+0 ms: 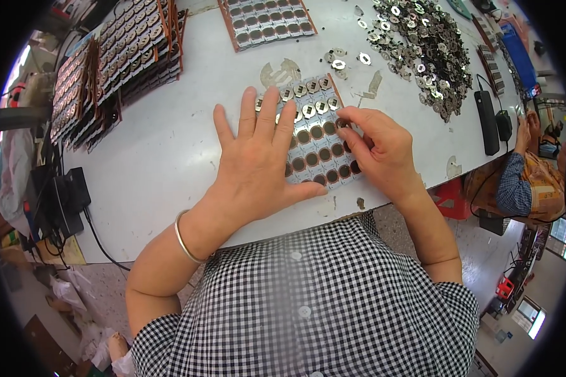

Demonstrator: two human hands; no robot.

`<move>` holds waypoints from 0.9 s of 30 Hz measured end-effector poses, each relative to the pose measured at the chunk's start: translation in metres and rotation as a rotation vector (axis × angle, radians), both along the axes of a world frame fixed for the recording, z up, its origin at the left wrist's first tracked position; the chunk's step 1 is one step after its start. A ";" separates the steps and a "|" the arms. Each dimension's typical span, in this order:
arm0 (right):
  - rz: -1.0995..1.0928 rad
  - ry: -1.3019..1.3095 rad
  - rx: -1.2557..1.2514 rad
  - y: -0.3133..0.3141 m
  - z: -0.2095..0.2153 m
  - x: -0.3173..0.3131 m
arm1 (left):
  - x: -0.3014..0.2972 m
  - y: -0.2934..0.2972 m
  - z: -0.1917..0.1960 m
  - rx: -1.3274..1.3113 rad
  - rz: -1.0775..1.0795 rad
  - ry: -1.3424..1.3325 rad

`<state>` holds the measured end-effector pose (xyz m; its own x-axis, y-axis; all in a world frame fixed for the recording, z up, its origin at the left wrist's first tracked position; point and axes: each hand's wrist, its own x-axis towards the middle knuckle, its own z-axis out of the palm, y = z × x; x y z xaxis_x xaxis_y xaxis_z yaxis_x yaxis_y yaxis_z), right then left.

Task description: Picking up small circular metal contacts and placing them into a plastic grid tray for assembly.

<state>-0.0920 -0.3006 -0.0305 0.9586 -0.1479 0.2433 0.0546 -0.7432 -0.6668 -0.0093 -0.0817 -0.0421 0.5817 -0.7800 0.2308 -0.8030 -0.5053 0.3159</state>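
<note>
The panel, a flat board set with rows of dark discs, lies on the white tabletop directly before the person and serves as reference for all positions below. Silver metal pieces sit over the discs of its two far rows; the visible discs in the nearer rows are uncovered. The left hand lies across the panel's left part, fingers spread and extended, thumb out over the near rows, gripping nothing; this placement appears intended to keep the board flat and steady. The right hand is at the panel's right edge, thumb and forefinger brought close together by the end of a row, the other fingers curled. Such a posture suits fine handling of small parts, but whether anything is pinched between the tips cannot be told. A heap of loose metal pieces lies beyond the panel to its right, presumably for easy reach by the right hand; a few strays lie between the two. Directly beyond the panel is a second panel; a tall, uneven stack of panels stands to its far left. Black power adapters lie well to its right, with a co-worker farther off that way. Obstruction noted: the left hand hides much of the panel's left side, so pieces there cannot be fully checked.
</note>
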 end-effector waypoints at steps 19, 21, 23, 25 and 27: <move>-0.047 -0.143 -0.171 -0.056 -0.010 0.078 | 0.000 0.000 0.001 0.020 -0.008 0.006; -0.038 -0.026 -0.225 -0.053 -0.008 0.086 | 0.001 0.000 0.001 0.075 -0.019 0.060; -0.012 -0.008 -0.197 -0.051 -0.008 0.087 | 0.001 0.001 0.000 0.074 -0.014 0.054; 0.011 0.013 -0.170 -0.050 -0.004 0.086 | 0.000 0.002 -0.001 0.072 -0.013 0.050; -0.035 0.206 0.106 -0.049 0.011 0.082 | 0.000 0.003 -0.001 0.058 -0.015 0.044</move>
<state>-0.0103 -0.3494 -0.0196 0.9802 -0.1968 0.0242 -0.1157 -0.6671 -0.7359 -0.0090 -0.0788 -0.0433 0.5784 -0.8000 0.1595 -0.7967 -0.5120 0.3212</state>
